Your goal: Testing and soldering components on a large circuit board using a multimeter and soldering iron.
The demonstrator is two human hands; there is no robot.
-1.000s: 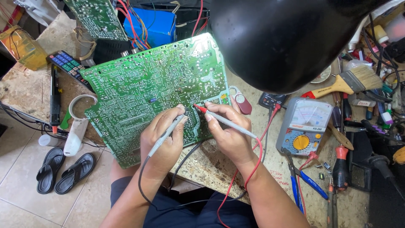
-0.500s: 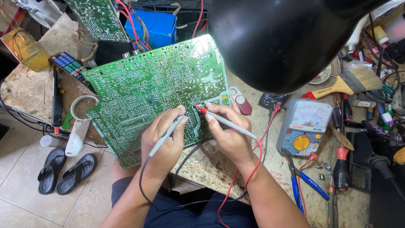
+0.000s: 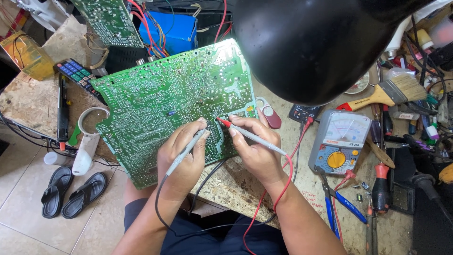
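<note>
Green circuit board [image 3: 160, 104], solder side up, densely traced.

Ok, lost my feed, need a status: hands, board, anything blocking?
Left hand holds black-lead probe, right hand red-tipped probe. Both tips on green circuit board. Black lamp shade hides the bench's far side.

A large green circuit board [image 3: 165, 101] lies solder-side up on the worn wooden workbench [image 3: 236, 184], both hands resting on its near edge. To its right sits a grey analogue multimeter [image 3: 339, 141], a wooden-handled paintbrush [image 3: 387, 92] behind it (blue-handled pliers [image 3: 342, 208] in front). Black sandals [image 3: 71, 191] lie on the floor, left.
</note>
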